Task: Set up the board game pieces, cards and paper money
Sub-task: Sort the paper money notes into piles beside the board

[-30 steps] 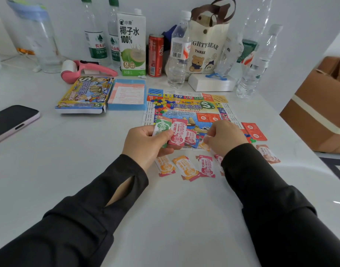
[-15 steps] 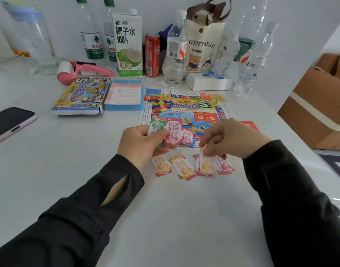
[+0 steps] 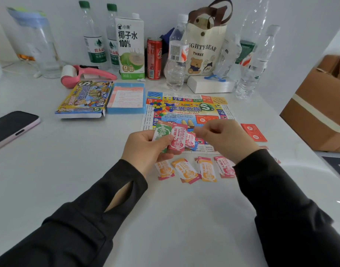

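Observation:
My left hand (image 3: 146, 147) grips a fan of paper money (image 3: 176, 137): a green note, a pink one and a smaller red one. My right hand (image 3: 223, 137) is beside it, fingers curled, thumb and forefinger pinching the fan's right edge. Below both hands several small piles of notes (image 3: 186, 171) lie in a row on the white table, orange ones on the left and a pink one on the right. The game board (image 3: 184, 110) lies flat behind the hands, with a heap of coloured pieces (image 3: 159, 107) on it. Red cards (image 3: 253, 132) lie to its right.
The game box (image 3: 84, 99) and a blue sheet (image 3: 126, 97) lie left of the board, a phone (image 3: 11, 126) at the far left. Bottles, a carton (image 3: 130, 47), a can, a tote bag (image 3: 203, 51) and a white box line the back. A cardboard box (image 3: 319, 112) stands at the right.
My right hand laid an orange note on the third pile, then rose back to the fan in my left hand. The left hand stayed where it was.

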Motion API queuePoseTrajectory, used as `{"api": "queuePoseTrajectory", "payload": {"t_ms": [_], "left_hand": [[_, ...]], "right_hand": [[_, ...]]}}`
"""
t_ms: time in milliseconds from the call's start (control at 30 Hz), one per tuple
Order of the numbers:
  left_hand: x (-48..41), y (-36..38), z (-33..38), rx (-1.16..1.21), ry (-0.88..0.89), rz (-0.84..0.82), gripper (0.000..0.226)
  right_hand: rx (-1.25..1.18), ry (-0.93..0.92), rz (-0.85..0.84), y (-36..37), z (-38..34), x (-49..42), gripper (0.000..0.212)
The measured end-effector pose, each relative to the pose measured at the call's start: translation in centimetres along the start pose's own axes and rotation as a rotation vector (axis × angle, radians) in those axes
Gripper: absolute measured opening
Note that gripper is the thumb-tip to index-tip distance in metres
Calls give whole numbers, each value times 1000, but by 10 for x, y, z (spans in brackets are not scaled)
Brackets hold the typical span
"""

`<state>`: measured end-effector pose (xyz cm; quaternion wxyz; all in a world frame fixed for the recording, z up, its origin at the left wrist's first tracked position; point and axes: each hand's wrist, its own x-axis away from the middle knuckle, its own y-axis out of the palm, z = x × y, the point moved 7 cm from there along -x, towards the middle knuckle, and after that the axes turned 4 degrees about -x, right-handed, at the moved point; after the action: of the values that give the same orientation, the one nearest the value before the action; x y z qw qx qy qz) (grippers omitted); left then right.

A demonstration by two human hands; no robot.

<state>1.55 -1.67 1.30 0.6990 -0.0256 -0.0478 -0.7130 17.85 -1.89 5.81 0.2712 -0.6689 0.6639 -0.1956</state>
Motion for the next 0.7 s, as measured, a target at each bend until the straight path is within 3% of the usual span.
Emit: {"api": "queuePoseTrajectory", "payload": {"t_ms": [67, 200, 700], "left_hand": [[1, 3, 1, -6, -9, -25, 13], [3, 8, 1, 10, -30, -87, 9], [13, 20, -3, 197, -152, -230, 8]], "right_hand": [[-170, 30, 2, 6, -4, 3, 29], [-242, 56, 45, 17, -1, 4, 25], [-238, 98, 44, 15, 10, 1, 22]]}}
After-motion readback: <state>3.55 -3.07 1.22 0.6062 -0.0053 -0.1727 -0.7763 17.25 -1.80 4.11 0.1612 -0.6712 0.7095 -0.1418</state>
